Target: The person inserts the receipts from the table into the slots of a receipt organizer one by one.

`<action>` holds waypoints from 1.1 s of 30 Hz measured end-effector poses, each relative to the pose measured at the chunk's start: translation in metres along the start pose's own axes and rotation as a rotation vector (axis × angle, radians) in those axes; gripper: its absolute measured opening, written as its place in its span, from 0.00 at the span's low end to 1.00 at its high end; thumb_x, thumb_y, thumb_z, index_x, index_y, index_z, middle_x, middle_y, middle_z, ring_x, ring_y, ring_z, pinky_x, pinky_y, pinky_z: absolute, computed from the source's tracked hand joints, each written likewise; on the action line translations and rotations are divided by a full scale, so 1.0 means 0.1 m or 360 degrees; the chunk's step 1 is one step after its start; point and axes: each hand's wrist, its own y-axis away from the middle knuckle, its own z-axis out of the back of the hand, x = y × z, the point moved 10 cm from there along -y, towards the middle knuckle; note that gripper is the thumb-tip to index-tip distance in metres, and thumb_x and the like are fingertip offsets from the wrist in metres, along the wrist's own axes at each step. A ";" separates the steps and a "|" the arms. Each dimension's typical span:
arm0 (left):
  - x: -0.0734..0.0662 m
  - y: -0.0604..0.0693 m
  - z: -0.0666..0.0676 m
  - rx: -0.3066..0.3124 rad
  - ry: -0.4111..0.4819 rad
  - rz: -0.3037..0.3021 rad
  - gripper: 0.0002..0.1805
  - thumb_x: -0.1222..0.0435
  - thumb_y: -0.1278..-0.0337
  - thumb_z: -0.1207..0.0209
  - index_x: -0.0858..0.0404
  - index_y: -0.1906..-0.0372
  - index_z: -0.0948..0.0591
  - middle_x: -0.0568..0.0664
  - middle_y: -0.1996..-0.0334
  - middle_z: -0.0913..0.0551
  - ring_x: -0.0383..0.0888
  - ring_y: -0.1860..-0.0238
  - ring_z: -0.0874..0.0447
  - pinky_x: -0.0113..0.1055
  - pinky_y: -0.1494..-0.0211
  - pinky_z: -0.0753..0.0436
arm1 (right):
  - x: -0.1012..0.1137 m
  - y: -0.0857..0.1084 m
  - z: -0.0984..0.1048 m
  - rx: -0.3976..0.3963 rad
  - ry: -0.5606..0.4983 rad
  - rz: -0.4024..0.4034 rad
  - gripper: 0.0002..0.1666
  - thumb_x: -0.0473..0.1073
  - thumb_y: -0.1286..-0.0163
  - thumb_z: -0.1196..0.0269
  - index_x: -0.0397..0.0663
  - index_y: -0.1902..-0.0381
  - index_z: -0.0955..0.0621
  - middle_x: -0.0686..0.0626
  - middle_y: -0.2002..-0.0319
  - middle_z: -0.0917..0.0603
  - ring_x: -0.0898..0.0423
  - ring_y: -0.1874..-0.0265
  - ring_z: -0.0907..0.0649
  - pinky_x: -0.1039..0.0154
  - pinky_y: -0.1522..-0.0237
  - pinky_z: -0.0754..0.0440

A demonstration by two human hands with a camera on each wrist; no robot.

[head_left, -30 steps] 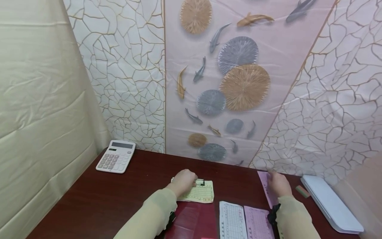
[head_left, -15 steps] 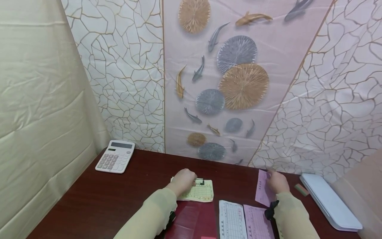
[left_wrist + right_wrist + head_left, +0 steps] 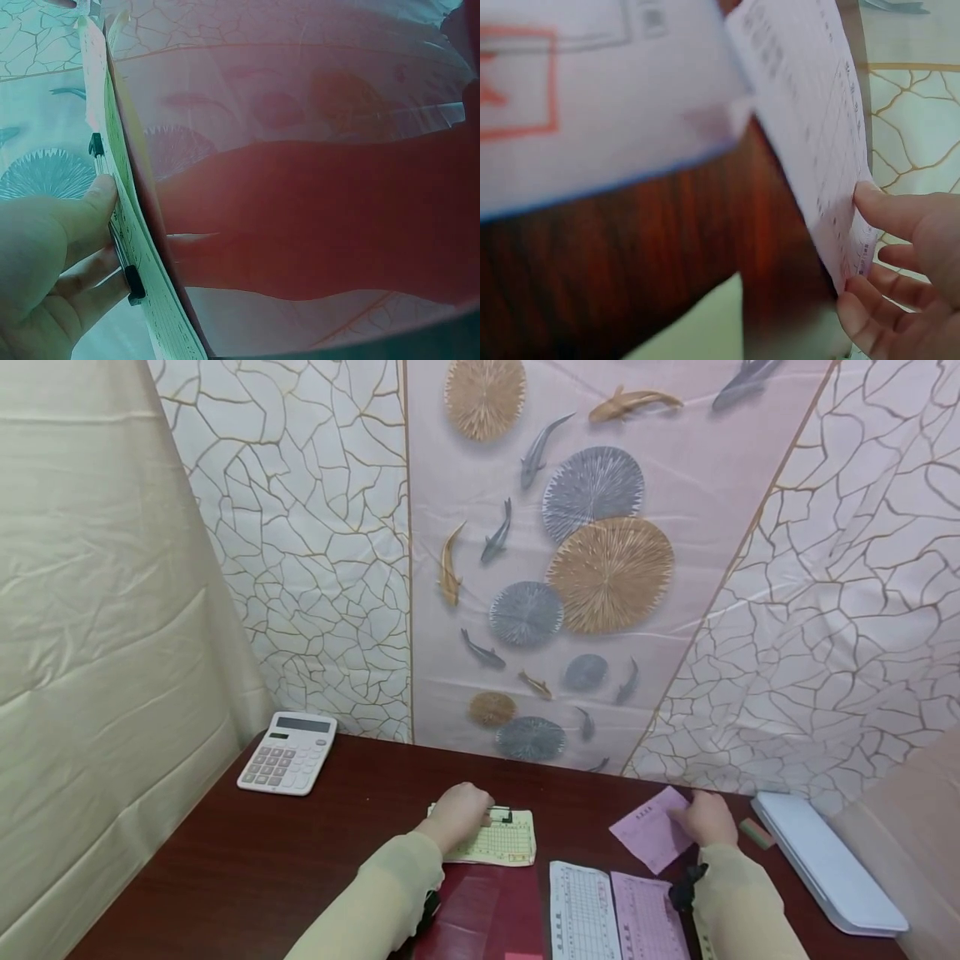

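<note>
slip (image 3: 647,832): pink, printed, askew | right fingers (image 3: 892,289): pinching its edge | left fingers (image 3: 97,296): gripping clipped yellow-green papers (image 3: 506,845)

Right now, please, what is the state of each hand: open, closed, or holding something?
Left hand: holding the clip at the edge of the yellow-green slips.
Right hand: holding a pink slip by its edge.

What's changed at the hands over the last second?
The pink slip in the right hand has turned and swung left, showing more of its face in the head view. Nothing was let go. The left hand still holds the yellow slips; the calculator stayed put.
</note>
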 end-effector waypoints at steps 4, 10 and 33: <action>-0.01 0.00 0.00 0.0006 -0.0006 -0.0001 0.07 0.55 0.44 0.36 0.53 0.70 0.15 0.41 0.74 0.17 0.39 0.67 0.18 0.31 0.60 0.19 | -0.08 0.04 0.01 0.0024 0.0051 -0.0051 0.34 0.48 0.39 0.39 0.21 0.48 0.27 0.21 0.54 0.27 0.27 0.53 0.26 0.37 0.57 0.24; -0.02 0.01 0.01 -0.0004 -0.0010 -0.0005 0.07 0.55 0.44 0.36 0.53 0.69 0.15 0.41 0.74 0.17 0.39 0.67 0.18 0.31 0.60 0.19 | -0.13 0.08 0.03 0.0037 0.0081 -0.0099 0.31 0.50 0.38 0.40 0.22 0.53 0.25 0.23 0.59 0.26 0.27 0.59 0.23 0.41 0.67 0.21; 0.00 0.02 0.02 -0.0033 0.0007 -0.0015 0.06 0.56 0.45 0.36 0.54 0.70 0.15 0.41 0.74 0.16 0.38 0.69 0.18 0.30 0.63 0.19 | -0.15 0.16 0.09 0.0001 0.0011 -0.0134 0.17 0.37 0.37 0.43 0.26 0.58 0.21 0.32 0.66 0.17 0.46 0.75 0.20 0.52 0.77 0.24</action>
